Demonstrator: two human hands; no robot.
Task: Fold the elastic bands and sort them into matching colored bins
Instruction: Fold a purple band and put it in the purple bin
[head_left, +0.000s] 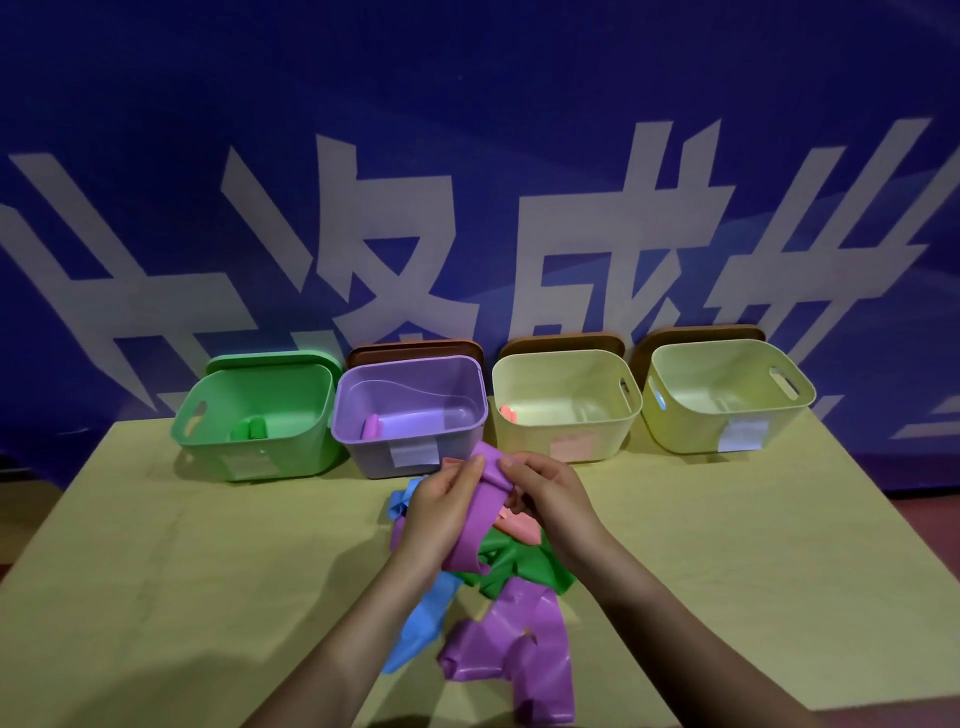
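Body in view: two forearms and hands only | left hand (441, 512): bare, no glove, ring or watch | right hand (545, 493): bare, likewise unadorned | forearms: uncovered to the frame's lower edge, no sleeve or cuff visible | nails: short, unpainted

Smooth, slightly glossy rubbery purple band (485, 512); smooth plastic purple bin (363, 452).
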